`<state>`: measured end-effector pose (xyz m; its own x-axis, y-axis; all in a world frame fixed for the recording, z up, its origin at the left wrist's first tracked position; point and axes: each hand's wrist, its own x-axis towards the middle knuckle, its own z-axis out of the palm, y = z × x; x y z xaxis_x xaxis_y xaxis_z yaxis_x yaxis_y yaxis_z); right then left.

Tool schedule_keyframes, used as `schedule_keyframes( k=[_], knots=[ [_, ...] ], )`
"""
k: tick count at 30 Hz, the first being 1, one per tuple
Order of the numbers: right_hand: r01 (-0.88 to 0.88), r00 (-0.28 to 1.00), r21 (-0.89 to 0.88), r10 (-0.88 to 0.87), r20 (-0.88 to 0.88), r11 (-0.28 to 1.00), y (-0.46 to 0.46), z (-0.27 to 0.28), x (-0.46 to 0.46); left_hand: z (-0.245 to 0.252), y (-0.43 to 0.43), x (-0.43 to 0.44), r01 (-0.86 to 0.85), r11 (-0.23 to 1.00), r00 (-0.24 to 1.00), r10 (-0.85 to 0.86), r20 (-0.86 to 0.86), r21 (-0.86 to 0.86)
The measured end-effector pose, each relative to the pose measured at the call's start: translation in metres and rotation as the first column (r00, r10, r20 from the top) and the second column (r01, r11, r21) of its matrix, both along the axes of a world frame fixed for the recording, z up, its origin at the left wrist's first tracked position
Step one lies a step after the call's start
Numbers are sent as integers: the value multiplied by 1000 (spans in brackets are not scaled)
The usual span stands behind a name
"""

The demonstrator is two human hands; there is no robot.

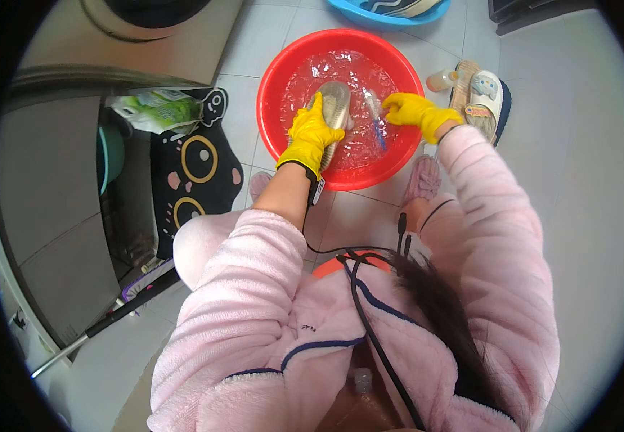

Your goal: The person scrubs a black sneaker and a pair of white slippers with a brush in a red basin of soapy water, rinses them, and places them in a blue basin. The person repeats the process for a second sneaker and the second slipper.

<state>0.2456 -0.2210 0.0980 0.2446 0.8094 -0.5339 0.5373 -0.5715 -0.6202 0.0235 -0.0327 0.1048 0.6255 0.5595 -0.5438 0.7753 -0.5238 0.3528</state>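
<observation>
My left hand (310,135), in a yellow rubber glove, grips a shoe (336,102) with its pale, ridged sole turned up. The shoe is tilted over the water in a red plastic basin (268,102), its toe end pointing away from me. Gloved in yellow too, my right hand (406,112) is above the basin's right side, fingers loosely curled and seemingly holding nothing. Just left of its fingertips, a brush with a blue handle (380,135) lies in the rippling water. My left palm hides part of the shoe.
A blue basin (393,21) with shoes in it stands beyond the red one. To the right are a small bottle (442,80) and slippers (487,100). A black cartoon mat (198,178) and a green-and-white bag (160,110) lie left. Cables (363,308) hang before my chest.
</observation>
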Motion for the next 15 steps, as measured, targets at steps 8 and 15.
schedule_keyframes(
  k=[8, 15],
  knots=[
    [224, 929, -37, -225, -293, 974, -35, 196, 47, 105, 14, -7, -4, 999, 933, -11, 359, 41],
    [72, 996, 357, -51, -69, 931, -86, 386, -34, 216, 5, -21, 107, 990, 775, -143, 616, 95]
  ],
)
